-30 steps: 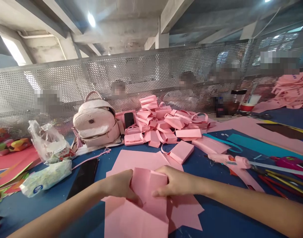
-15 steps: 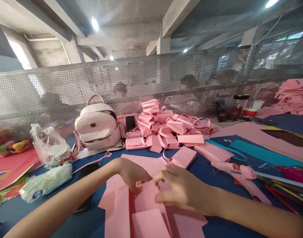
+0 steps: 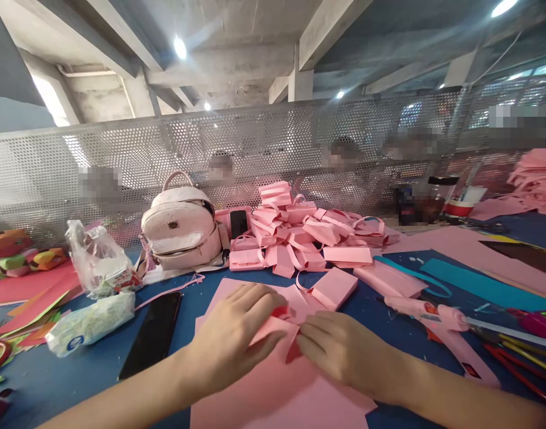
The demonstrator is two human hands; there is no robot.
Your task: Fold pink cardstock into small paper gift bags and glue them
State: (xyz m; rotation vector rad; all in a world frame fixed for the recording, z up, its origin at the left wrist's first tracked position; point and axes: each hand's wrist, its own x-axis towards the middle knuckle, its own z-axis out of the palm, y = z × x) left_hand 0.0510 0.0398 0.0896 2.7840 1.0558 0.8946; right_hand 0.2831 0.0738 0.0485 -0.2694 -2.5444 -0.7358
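Between my hands is a folded piece of pink paper (image 3: 275, 333), partly hidden by my fingers. My left hand (image 3: 239, 325) grips it from the left, thumb below and fingers over the top. From the right, my right hand (image 3: 340, 345) presses curled fingers against its edge. Flat pink sheets (image 3: 273, 399) lie on the table under both hands. Just beyond them is a pink paper box with a strap (image 3: 333, 289). A pink glue gun (image 3: 443, 322) lies to the right of my right hand.
A heap of pink paper boxes (image 3: 295, 232) stands behind, beside a pale backpack (image 3: 181, 226). On the left are a black phone (image 3: 152, 333), a tissue pack (image 3: 92, 325) and a plastic bag (image 3: 103, 262). Blue strips (image 3: 483, 286) lie right. A perforated metal screen (image 3: 264, 137) closes the back.
The folded pink paper has come up off the sheets into my hands. My left hand has shifted to grip it from the side. The view has turned slightly left.
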